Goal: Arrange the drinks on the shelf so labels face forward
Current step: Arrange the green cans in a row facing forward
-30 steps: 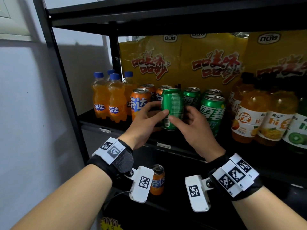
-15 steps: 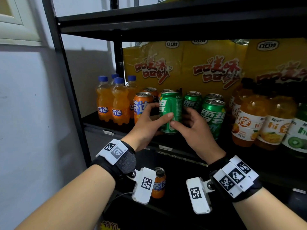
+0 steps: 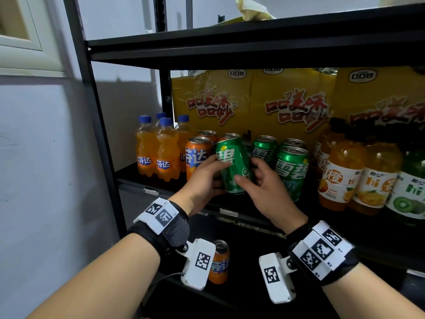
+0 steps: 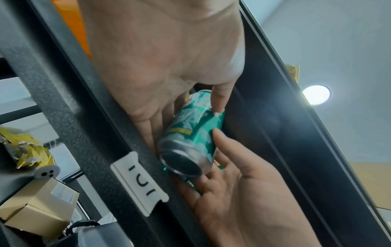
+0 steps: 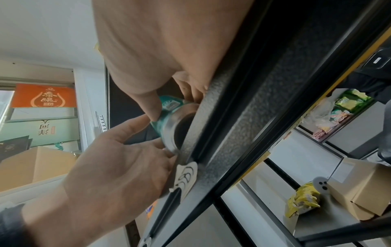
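While a black metal shelf (image 3: pixel 230 46) fills most of the head view, its middle board is seen to be lined at the back with big yellow snack bags (image 3: pixel 292 104). Juice bottles (image 3: pixel 340 178) with orange and kiwi labels are stood at the right end, and four small orange soda bottles (image 3: pixel 164 155) with blue caps at the left end. Between these, orange cans (image 3: pixel 197 155) and green cans (image 3: pixel 292 171) are grouped, with labels turned to the front. One green can (image 3: pixel 233 166) is held at the front edge of the board, just beside the front orange can, tilted with its top leaning left and its base lifted off the board, as shown by the left wrist view. It is clasped from the left by the left hand (image 3: pixel 203 183), thumb across the label, and from the right by the right hand (image 3: pixel 264 189), thumb on the lower front and fingers curled behind. A single orange can (image 3: pixel 220 263) is stood on the lower board, partly hidden by the left wrist camera.
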